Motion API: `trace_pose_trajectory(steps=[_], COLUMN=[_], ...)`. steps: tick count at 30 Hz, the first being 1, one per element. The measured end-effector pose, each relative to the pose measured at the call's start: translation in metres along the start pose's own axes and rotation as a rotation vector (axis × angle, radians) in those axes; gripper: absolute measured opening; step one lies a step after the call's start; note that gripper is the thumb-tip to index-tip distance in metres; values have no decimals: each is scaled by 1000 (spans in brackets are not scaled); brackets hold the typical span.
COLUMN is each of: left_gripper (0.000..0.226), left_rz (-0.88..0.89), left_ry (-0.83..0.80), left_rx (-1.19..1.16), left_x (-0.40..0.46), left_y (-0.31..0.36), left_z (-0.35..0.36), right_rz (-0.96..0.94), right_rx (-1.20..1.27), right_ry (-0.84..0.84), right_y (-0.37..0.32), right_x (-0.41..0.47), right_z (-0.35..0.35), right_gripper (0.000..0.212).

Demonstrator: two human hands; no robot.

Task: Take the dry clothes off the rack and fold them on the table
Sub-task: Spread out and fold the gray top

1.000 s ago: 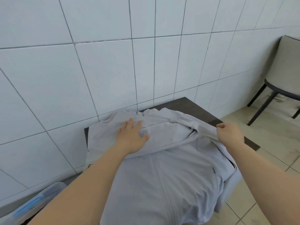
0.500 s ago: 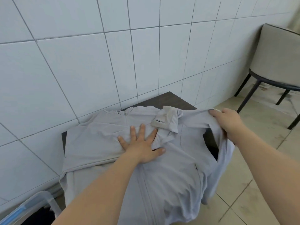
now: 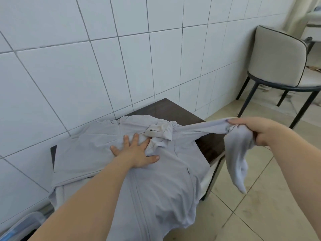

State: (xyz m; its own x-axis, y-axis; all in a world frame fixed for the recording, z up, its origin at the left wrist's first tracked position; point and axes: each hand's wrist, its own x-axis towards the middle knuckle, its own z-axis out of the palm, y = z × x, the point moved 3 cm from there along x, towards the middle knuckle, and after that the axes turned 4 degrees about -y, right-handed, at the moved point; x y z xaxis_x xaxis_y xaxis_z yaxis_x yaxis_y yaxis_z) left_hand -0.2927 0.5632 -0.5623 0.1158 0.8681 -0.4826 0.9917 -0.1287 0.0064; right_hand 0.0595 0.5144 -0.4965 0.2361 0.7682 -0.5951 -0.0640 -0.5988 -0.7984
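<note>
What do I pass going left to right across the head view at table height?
Clear plastic bin → left hand pressing flat on the pale grey zip jacket → dark wooden table → right hand gripping the jacket's sleeve → beige padded chair.

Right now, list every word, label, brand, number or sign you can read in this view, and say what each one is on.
None can be read.
The small dark mark on the turned-out patch of the grey jacket is too small and blurred to read.
The white tiled wall, the dark table, the chair and the plastic bin show no writing.
</note>
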Motion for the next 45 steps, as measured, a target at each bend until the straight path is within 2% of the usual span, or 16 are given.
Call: trace_pose_trajectory(steps=[6, 9, 12, 13, 15, 16, 19, 23, 25, 28, 29, 33, 36, 38, 42, 45], left_gripper=[110, 112, 78, 68, 43, 29, 17, 21, 21, 94, 107, 88, 40, 27, 28, 23], left_rz=[113, 333, 608, 648, 532, 437, 302, -10, -120, -360, -389, -379, -286, -207, -188, -324], left_ry=[144, 196, 98, 60, 14, -14, -163, 15, 91, 165, 178, 152, 274, 361, 457, 441], left_rx=[-57, -538, -1009, -1167, -1497, -1617, -1924, -2309, -2112, -1361, -1141, -422, -282, -480, -1700, -2163], left_x=[-19, -43, -71, -76, -79, -79, -76, -66, -62, -50, -56, -70, -72, -69, -76, -83], left_y=[11, 24, 42, 49, 49, 43, 13, -59, -88, -117, -114, -81, -85, -102, -138, -168], left_z=[-23, -48, -66, -69, -72, -71, -69, -58, -39, -8, -7, 5, 8, -2, -28, -16], right_rz=[-323, -399, -360, -335, -302, -323, -431, -484, -468, -452, -498, -664, -717, -750, -514, -295], right_rx=[309, 302, 247, 222, 231, 228, 35, -455, -730, -729, -722, -822, -929, -962, -933, -1155], right_ry=[-344, -445, -515, -519, -565, -583, -432, -48, 98, 191, 217, 375, 453, 530, 620, 572], right_y=[-64, -92, -104, -104, -103, -102, -86, -36, -8, 27, 34, 44, 38, 32, 30, 40], right_x=[-29, -35, -43, -44, -42, -43, -30, 11, 16, 10, 8, 3, -1, -2, 6, 10], right_z=[57, 98, 157, 174, 208, 221, 229, 200, 190, 193, 198, 203, 191, 178, 145, 138], right_gripper=[20, 13, 5, 15, 44, 45, 15, 10, 27, 63, 66, 32, 28, 26, 23, 27])
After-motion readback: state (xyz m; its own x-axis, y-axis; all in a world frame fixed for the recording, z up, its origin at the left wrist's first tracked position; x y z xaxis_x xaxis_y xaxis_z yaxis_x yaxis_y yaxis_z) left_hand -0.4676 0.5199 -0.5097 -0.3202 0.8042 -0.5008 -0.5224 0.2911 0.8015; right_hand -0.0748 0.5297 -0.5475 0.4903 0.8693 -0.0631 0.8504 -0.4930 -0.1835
